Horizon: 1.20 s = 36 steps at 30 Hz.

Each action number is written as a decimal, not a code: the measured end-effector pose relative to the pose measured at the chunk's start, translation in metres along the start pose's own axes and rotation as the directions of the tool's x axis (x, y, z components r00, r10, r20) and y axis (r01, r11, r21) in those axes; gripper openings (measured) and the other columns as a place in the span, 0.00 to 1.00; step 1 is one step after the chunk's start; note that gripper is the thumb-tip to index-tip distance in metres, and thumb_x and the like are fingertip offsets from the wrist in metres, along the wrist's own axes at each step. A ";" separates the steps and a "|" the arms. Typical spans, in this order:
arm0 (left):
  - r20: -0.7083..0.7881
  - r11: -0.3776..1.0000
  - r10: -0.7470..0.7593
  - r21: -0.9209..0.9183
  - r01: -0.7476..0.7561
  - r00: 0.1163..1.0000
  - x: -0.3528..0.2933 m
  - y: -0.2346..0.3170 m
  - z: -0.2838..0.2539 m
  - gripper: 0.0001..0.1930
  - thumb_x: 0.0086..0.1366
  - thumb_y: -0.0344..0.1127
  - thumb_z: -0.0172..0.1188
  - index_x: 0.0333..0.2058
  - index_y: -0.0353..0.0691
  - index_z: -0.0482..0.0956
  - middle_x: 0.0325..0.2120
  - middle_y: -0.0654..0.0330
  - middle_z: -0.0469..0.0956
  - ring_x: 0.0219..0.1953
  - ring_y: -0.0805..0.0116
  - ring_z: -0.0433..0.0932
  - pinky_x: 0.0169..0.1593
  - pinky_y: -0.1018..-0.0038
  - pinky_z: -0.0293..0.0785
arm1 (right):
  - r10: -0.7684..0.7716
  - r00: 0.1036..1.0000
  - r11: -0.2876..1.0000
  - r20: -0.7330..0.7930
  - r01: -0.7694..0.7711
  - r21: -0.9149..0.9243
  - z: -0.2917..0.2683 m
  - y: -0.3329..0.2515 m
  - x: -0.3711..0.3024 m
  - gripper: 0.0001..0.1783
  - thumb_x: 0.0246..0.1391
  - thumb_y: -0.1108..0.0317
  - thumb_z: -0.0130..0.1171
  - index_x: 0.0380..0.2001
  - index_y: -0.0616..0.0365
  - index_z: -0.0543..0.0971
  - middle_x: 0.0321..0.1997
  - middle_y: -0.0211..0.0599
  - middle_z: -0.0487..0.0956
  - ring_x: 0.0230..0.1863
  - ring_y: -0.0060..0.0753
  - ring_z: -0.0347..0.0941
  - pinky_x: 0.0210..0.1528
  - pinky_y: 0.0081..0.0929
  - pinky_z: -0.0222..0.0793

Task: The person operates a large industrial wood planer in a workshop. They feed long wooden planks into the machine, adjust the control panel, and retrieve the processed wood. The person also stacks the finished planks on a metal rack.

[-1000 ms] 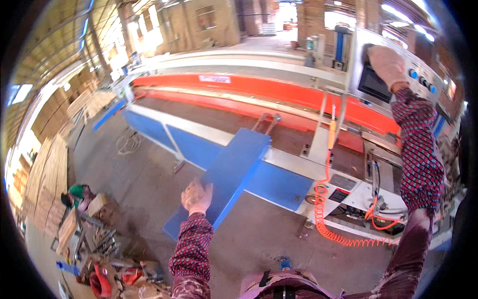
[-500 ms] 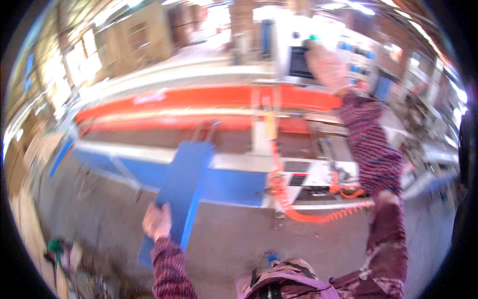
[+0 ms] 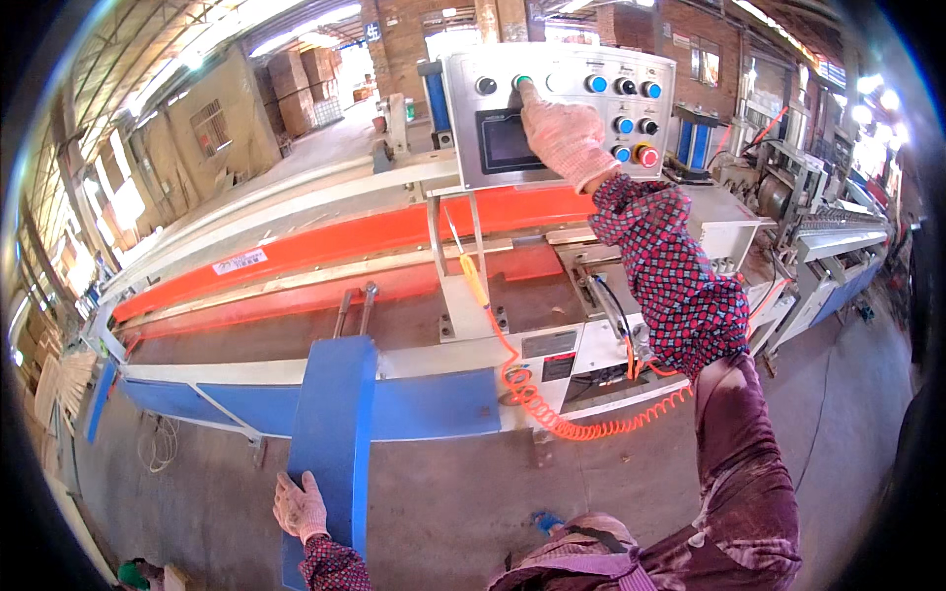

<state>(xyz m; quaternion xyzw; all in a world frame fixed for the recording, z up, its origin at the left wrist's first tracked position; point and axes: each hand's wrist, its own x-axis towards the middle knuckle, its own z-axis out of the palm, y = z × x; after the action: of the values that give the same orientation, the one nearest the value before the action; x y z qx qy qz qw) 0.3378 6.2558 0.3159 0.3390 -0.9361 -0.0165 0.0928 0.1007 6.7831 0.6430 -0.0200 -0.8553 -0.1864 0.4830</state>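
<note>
Right hand (image 3: 567,136): raised to the grey control panel (image 3: 596,110) above the machine's far side. Index finger extended, tip at the green button (image 3: 523,81) in the panel's top row; the hand overlaps the right side of the dark screen (image 3: 505,141). Remaining fingers turned under and mostly hidden; cannot tell how tightly they are folded, or whether the button is pressed in. Red stop button (image 3: 646,156) at the panel's lower right corner, apart from the hand.

Left hand (image 3: 301,505): low, at the left edge of the long blue plate (image 3: 335,424), toward its near end. Thumb stands apart from the fingers, which are loosely bent; the hand rests against the plate.

Blue plate: juts from the front edge of the machine bed (image 3: 424,362) toward the person, left of the bed's middle. Two metal rods (image 3: 367,307) just beyond its far end.

Right of the plate: yellow-handled air gun (image 3: 473,281), upright and tilted, joined to an orange coiled hose (image 3: 567,428) that sags along the bed's front edge.
</note>
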 end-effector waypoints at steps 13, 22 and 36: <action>0.044 1.000 0.004 0.011 -0.005 0.999 0.005 0.011 0.004 0.34 0.70 0.60 0.46 0.63 0.38 0.66 0.59 0.51 0.73 0.59 0.52 0.73 0.59 0.59 0.69 | -0.140 0.983 0.976 -0.117 0.157 0.154 0.026 0.009 0.010 0.20 0.63 0.58 0.51 0.55 0.55 0.73 0.32 0.47 0.83 0.27 0.50 0.81 0.27 0.47 0.79; 0.072 1.000 -0.016 0.028 0.014 0.997 0.005 0.003 0.001 0.36 0.70 0.61 0.44 0.65 0.39 0.64 0.61 0.52 0.71 0.61 0.53 0.71 0.61 0.58 0.68 | -0.500 0.833 0.791 -0.237 0.550 0.266 -0.057 -0.029 -0.208 0.14 0.57 0.66 0.60 0.47 0.54 0.80 0.58 0.44 0.77 0.40 0.39 0.81 0.35 0.38 0.78; 0.037 0.999 0.051 0.014 -0.051 0.998 0.006 -0.002 0.006 0.36 0.71 0.61 0.42 0.65 0.36 0.63 0.61 0.44 0.70 0.61 0.47 0.71 0.60 0.57 0.69 | -0.562 0.372 0.502 0.739 -0.557 0.662 -0.097 -0.125 -0.531 0.23 0.61 0.52 0.52 0.56 0.47 0.75 0.34 0.51 0.82 0.35 0.59 0.79 0.38 0.55 0.73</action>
<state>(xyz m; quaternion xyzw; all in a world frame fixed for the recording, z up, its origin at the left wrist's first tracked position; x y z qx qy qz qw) 0.3339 6.2499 0.3110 0.3153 -0.9460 -0.0135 0.0736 0.4358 6.7111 0.2078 0.1250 -0.9290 0.3140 -0.1506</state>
